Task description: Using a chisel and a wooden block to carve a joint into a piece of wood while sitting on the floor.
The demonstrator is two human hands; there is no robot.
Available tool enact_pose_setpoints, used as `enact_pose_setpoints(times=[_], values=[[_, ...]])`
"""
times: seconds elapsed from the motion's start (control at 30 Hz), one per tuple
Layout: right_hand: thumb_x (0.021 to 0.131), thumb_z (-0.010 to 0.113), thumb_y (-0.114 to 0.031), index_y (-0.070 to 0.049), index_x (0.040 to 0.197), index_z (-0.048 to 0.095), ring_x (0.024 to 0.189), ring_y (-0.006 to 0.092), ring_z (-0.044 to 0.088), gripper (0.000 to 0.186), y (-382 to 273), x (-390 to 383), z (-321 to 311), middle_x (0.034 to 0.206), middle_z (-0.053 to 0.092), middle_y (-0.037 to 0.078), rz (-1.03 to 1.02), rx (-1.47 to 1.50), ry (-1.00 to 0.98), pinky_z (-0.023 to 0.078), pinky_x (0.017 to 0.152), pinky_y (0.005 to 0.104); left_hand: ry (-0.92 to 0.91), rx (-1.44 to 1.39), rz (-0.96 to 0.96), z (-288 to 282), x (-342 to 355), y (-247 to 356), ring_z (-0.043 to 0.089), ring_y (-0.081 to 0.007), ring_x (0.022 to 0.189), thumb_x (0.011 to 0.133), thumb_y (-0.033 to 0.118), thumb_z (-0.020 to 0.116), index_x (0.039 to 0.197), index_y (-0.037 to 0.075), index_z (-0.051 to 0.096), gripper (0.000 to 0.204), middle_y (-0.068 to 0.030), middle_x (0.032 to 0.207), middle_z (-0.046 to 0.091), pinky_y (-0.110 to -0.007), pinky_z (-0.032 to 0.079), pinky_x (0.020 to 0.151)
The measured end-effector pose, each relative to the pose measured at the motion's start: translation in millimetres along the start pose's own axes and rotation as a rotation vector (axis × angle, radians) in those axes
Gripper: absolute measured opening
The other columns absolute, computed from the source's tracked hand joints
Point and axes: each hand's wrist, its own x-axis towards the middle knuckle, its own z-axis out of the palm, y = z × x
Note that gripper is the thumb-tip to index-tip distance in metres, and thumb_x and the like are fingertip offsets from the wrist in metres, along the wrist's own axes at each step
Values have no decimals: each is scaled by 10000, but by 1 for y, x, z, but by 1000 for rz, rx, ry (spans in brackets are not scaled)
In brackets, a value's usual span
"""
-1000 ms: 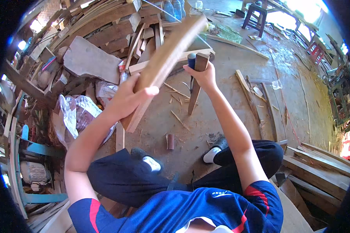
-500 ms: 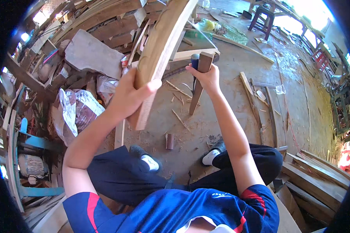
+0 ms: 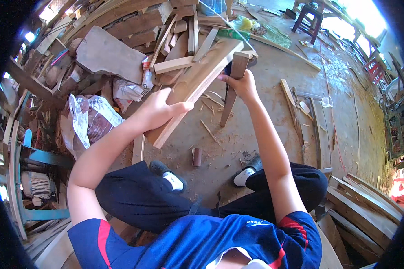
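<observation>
My left hand [image 3: 159, 110] grips the lower part of a pale wooden board [image 3: 199, 83], thumb over its edge. The board has curved, scalloped marks on its face and slants up to the right. My right hand [image 3: 243, 85] is closed around a dark, tapering wooden bar [image 3: 229, 105], held nearly upright. A blue tool handle [image 3: 228, 70] shows beside the bar in the same hand; the board's far end largely hides it. That far end lies across or just in front of the bar's top; I cannot tell whether they touch.
A brown cylinder [image 3: 196, 157] stands on the floor between my feet, among wood chips. Stacked timber [image 3: 143, 22], a stone-like slab [image 3: 107, 56] and a plastic sack [image 3: 94, 119] are at left. Planks [image 3: 363, 206] lie at right; a dark stool [image 3: 308, 20] stands far off.
The board's far end has come down and tilted right, toward the dark bar. My left hand has lowered its angle slightly; my right hand has barely moved, still holding the bar.
</observation>
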Motion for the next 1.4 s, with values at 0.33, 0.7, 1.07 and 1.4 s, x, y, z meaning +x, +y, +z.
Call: enact_pose_setpoints(times=[0.33, 0.7, 1.07, 1.4], values=[[832, 672, -125, -15, 1119, 556, 892, 118, 575, 328, 6, -1, -7, 990, 636, 43, -52, 50, -240, 458, 833, 290, 115, -284, 81, -20, -3, 1, 540, -161, 881, 760, 388, 615, 1134, -70, 510, 600, -110, 970, 580, -296, 437, 760], [804, 704, -167, -12, 981, 658, 852, 118, 616, 239, 11, -1, -7, 923, 682, 41, -49, 16, -75, 478, 792, 292, 225, -277, 173, -13, -6, 6, 606, -235, 826, 699, 444, 665, 1052, -77, 526, 645, -174, 887, 612, -351, 469, 756], [731, 767, -170, -32, 932, 672, 770, 107, 628, 262, 10, -3, 6, 844, 692, 41, -72, -50, -2, 493, 725, 274, 354, -447, 260, -7, -9, 11, 551, -182, 752, 747, 413, 638, 1015, -41, 522, 540, -115, 805, 581, -316, 459, 687], [738, 757, -179, -56, 902, 686, 758, 87, 623, 217, 17, 1, 5, 827, 690, 28, -104, -42, -14, 491, 710, 258, 125, -367, 62, -8, -13, -5, 548, -165, 889, 718, 497, 629, 1114, -65, 523, 696, -135, 969, 589, -301, 440, 792]])
